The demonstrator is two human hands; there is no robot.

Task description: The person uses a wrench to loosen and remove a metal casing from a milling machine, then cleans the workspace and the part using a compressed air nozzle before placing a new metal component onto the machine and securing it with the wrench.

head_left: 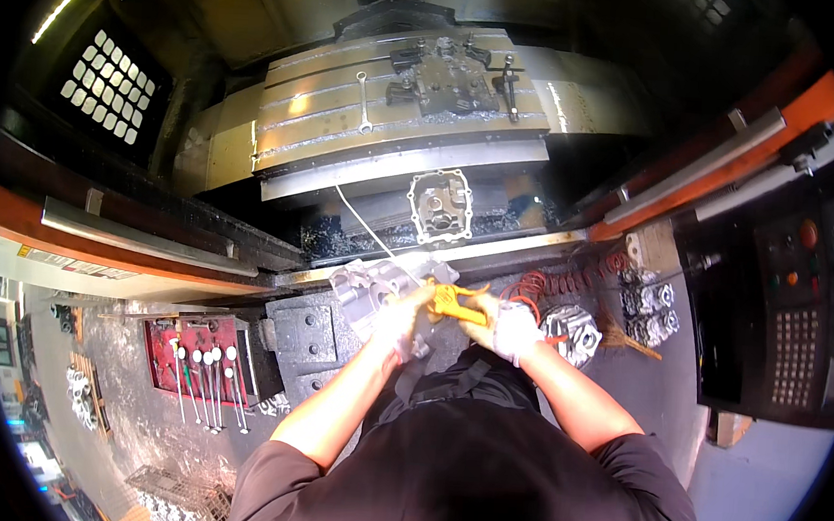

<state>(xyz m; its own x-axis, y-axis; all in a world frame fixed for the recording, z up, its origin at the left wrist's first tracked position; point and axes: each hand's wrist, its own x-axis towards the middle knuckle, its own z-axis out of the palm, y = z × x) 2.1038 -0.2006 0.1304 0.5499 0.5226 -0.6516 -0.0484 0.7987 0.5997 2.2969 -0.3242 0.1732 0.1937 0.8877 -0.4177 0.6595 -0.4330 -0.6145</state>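
Your right hand is wrapped round the yellow air gun, left hand at the grey casting, grip can't tell; red hose snagging at right could jerk the gun.

Bare forearms converge ahead; the left hand sits near the curled right hand.

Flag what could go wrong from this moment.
Metal chips lie near the long thin nozzle of what looks like a yellow air gun; a blast might throw some back toward the bare forearms. The red coiled hose runs close to a silver casting and could snag on it.
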